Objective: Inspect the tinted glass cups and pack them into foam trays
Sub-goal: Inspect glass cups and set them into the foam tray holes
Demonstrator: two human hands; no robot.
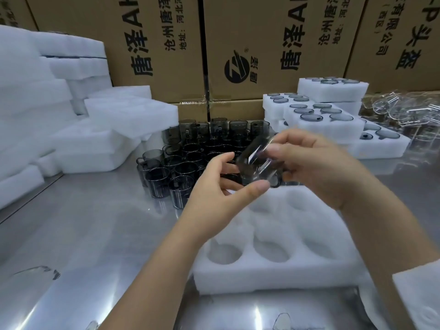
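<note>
Above the near foam tray (262,277), one tinted glass cup (256,160) is held clear of the table, tilted over, between both hands. The left hand (221,184) grasps it from below and from the left, thumb under the glass and fingers curved at its side. The right hand (316,167) grasps it from the right, fingers curled over the upper wall. Motion blur hides the exact contact points and the cup's rim.

The tray beneath lies flat on the steel table (83,222); its round cavities hold no cups. Just beyond the hands stands a close cluster of tinted cups (190,153), upright, handles showing, some stacked on others.

To the right, filled foam trays (321,125) are stacked in steps, grey cup rims visible in their cavities. Further right lies a heap of clear glassware (404,108), detail indistinct. To the left, blank foam pieces (47,103) are piled high. Printed cardboard cartons (154,44) form the back wall.
</note>
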